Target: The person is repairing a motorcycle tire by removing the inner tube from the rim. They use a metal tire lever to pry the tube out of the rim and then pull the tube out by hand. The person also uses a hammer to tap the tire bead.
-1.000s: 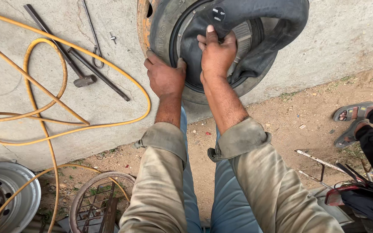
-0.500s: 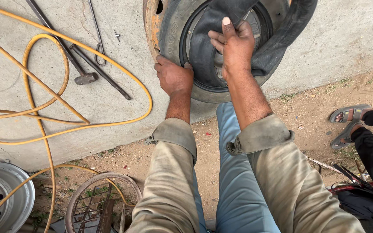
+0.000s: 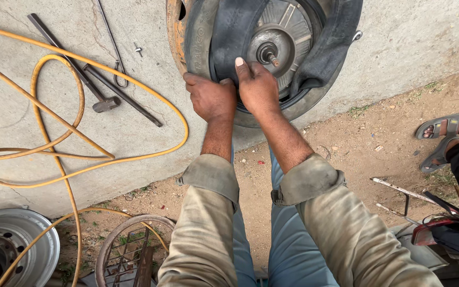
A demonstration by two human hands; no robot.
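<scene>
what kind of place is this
Probably an open-air roadside tyre repair spot. Both hands, left hand and right hand, press on a tyre lying on a concrete slab, with a yellow air hose and a hammer nearby.

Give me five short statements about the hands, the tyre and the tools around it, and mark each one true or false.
1. Both hands press on the tyre. True: left hand and right hand rest side by side on its near edge.
2. The yellow hose is coiled on top of the tyre. False: it loops over the concrete slab to the left.
3. The hammer is in the left hand. False: it lies on the concrete.
4. Sandalled feet show at the right. True.
5. The inner tube hangs loose over the wheel. True.
</scene>
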